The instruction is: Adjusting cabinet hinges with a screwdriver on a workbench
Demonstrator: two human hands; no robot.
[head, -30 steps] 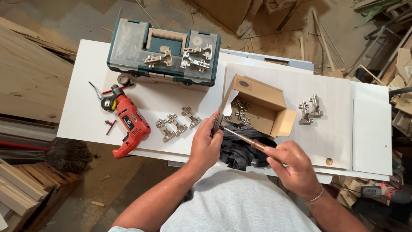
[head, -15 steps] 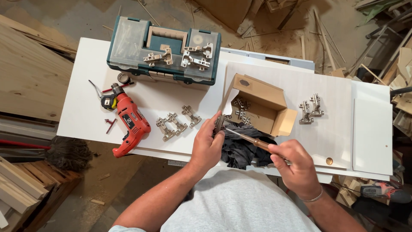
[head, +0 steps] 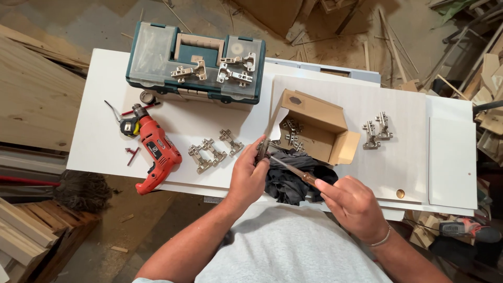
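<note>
My left hand (head: 250,175) grips a small metal cabinet hinge (head: 262,149) above the near edge of the white board (head: 105,136). In my right hand (head: 352,202) is a screwdriver (head: 291,170) with a brown wooden handle, its tip set against that hinge. Both hands hover over a dark cloth (head: 293,178). Just beyond them an open cardboard box (head: 314,126) holds more hinges. Three loose hinges (head: 214,152) lie to the left of my left hand.
A red electric drill (head: 155,153) lies at the left beside a tape measure (head: 127,127). A teal toolbox (head: 196,65) with hinges on its lid stands at the back. Two hinges (head: 376,130) rest on the right panel. Wood offcuts litter the floor all around.
My right hand has shifted slightly on the screwdriver handle; the hinge and left hand stay in place.
</note>
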